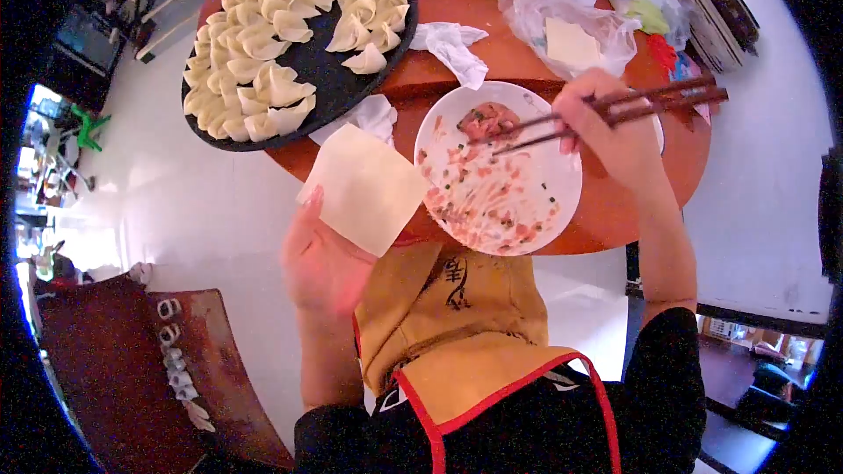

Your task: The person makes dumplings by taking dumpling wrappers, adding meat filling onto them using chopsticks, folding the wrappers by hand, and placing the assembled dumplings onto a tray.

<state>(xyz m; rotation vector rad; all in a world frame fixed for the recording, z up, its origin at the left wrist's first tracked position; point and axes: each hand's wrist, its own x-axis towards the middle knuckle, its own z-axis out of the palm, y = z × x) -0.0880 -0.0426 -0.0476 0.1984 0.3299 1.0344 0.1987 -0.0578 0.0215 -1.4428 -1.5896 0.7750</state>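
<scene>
Holding a pale square wrapper [364,193] — flat, thin, matte — in a half-open left hand [327,254].
Supporting the doughy sheet from its lower left, with fingers partly hidden behind it, between a round black tray [329,75] of plump folded dumplings [255,44] and a glossy white plate [562,189]; clasping slim dark chopsticks [650,95] in a curled right hand [606,127] — pointing tips at sticky pink meat [486,123] flecked with green.

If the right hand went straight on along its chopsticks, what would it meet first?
Leading with the chopsticks, the right hand would most likely meet the meat first, or the plate just below it; depth at the tips is hard to judge.
</scene>
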